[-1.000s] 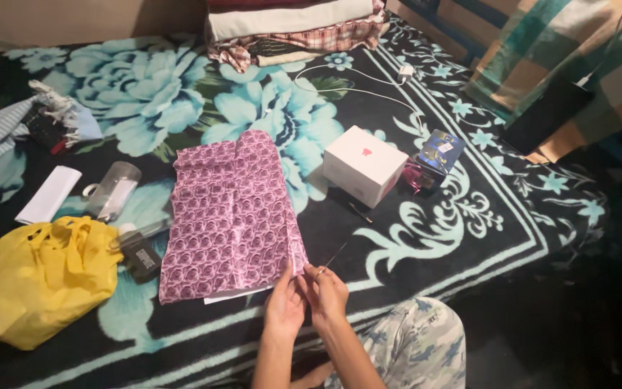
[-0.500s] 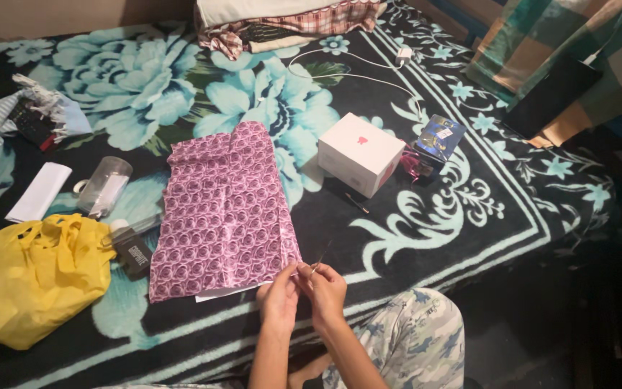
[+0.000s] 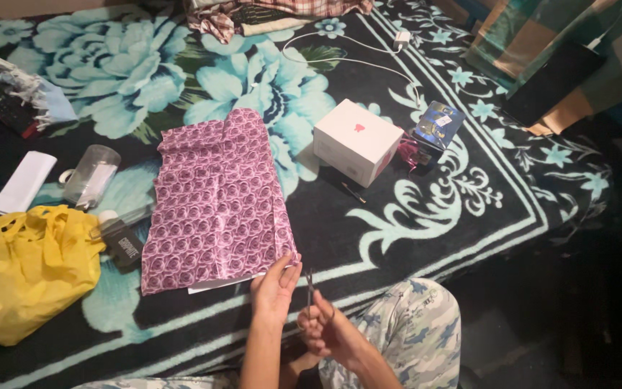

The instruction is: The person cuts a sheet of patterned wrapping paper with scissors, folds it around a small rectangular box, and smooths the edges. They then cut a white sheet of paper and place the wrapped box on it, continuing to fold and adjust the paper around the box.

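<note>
1. Purple rose-patterned paper (image 3: pixel 217 198) lies flat on the bedspread (image 3: pixel 426 216); your left hand (image 3: pixel 273 288) pinches its near right corner between thumb and fingers.
2. Your right hand (image 3: pixel 329 333) is closed around small scissors (image 3: pixel 311 288), blades pointing up, just right of that corner.
3. Your patterned knee (image 3: pixel 415 328) sits right of both hands.
4. Left of the paper: a dark bottle (image 3: pixel 120 241), a clear jar (image 3: pixel 89 176), a yellow bag (image 3: pixel 26 266).
5. Far right of it stands a white box (image 3: pixel 358 140).

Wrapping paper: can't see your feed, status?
Left hand pinching paper corner. Right hand gripping scissors, blades off the paper. Box clear.
</note>
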